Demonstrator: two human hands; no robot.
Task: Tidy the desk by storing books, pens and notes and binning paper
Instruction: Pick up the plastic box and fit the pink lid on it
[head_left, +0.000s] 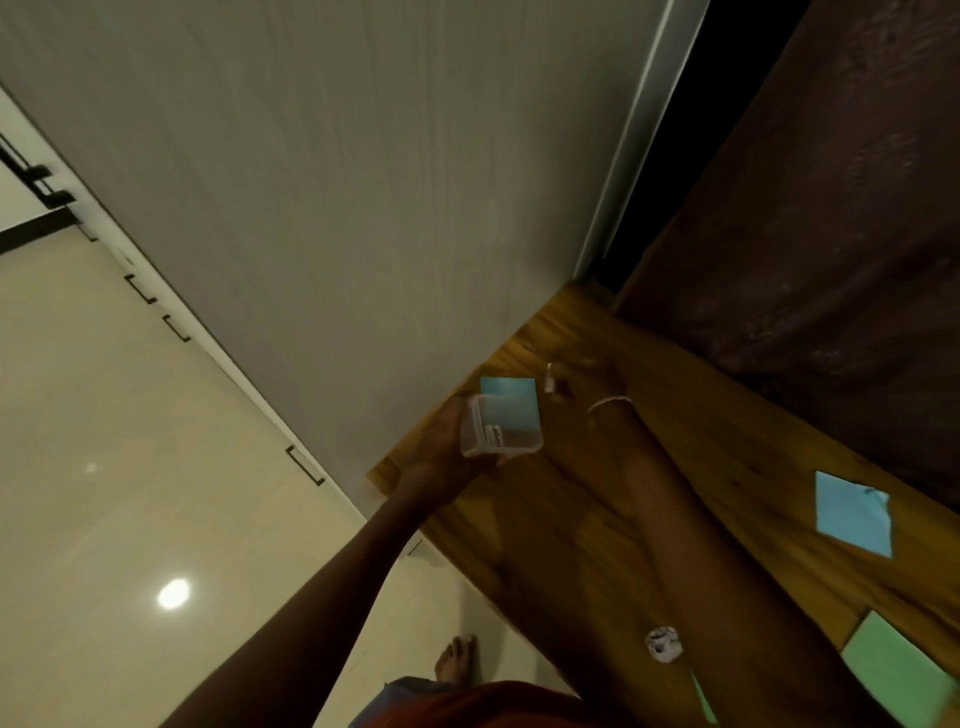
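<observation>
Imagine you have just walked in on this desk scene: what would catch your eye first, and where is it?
The clear plastic container gripped in the left hand, near the far corner of the wooden desk, draws the eye first. Next come the bright paper squares: a blue note at the right and a green note nearer, with a crumpled paper ball close to the person.

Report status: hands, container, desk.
Left hand grips clear container. Right hand blurred, grip unclear. Blue note, green note, crumpled paper loose on desk.

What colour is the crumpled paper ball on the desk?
The paper ball is white with dark specks, seen in the head view.
</observation>
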